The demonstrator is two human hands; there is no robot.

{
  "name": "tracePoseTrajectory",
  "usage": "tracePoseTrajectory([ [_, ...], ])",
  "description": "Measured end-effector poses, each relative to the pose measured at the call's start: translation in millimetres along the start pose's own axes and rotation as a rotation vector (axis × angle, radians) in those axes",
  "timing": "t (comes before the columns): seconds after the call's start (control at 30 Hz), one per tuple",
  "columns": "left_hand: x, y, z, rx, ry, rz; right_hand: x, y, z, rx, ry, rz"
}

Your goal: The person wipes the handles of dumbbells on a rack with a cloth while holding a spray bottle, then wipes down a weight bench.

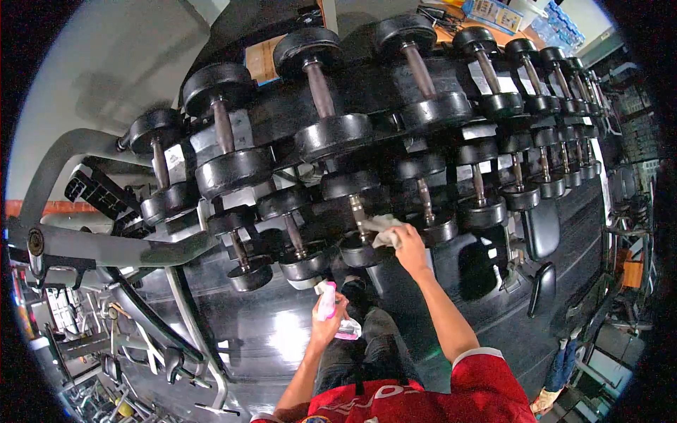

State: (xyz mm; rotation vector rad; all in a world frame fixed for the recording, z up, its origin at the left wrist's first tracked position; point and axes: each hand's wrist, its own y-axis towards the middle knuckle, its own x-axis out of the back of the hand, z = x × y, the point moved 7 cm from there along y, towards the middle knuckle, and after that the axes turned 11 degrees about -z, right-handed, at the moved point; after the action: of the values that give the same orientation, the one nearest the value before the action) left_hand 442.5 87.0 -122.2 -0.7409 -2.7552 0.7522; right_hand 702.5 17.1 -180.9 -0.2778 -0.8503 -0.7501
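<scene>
My left hand (328,323) is wrapped round a spray bottle with a white and pink trigger head (326,302) and a clear lower part. It is held low in front of the rack, near a dumbbell on the lower tier. My right hand (409,248) grips a pale, crumpled cloth (384,230). The cloth lies against the lower part of a black dumbbell (350,185), by its metal handle (358,211). Part of that handle is hidden behind the cloth.
Two tiers of black round-headed dumbbells fill the rack (123,248), including a large upper one (333,137). Behind it are a cardboard box (264,60) and packed water bottles (557,29). A padded bench (541,229) stands at right; another person's leg (560,366) shows lower right.
</scene>
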Motion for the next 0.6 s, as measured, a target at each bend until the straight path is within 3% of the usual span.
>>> tracePoseTrajectory([
  [0.03,0,-3,1,0.007,-0.018,0.011,-5,-5,-3,-0.004,0.002,-0.003],
  [0.1,2,-8,3,0.005,-0.013,0.003,-9,-20,-28,-0.306,0.071,-0.15],
  [0.23,5,-19,8,-0.015,0.004,-0.007,-4,-33,-18,-0.264,0.19,-0.301],
  [0.27,7,-21,9,-0.007,-0.03,-0.02,-4,-38,-8,-0.2,0.199,-0.314],
  [0.33,10,-28,12,-0.016,0.013,-0.002,-5,-49,32,-0.006,0.066,-0.109],
  [0.4,14,-36,21,-0.012,0.049,0.01,-15,-57,75,0.298,-0.022,-0.141],
  [0.53,34,-46,48,0.029,0.086,-0.029,-79,-55,105,0.643,-0.135,-0.066],
  [0.6,43,-52,58,0.084,0.044,-0.044,-123,-59,117,0.811,-0.432,0.165],
])
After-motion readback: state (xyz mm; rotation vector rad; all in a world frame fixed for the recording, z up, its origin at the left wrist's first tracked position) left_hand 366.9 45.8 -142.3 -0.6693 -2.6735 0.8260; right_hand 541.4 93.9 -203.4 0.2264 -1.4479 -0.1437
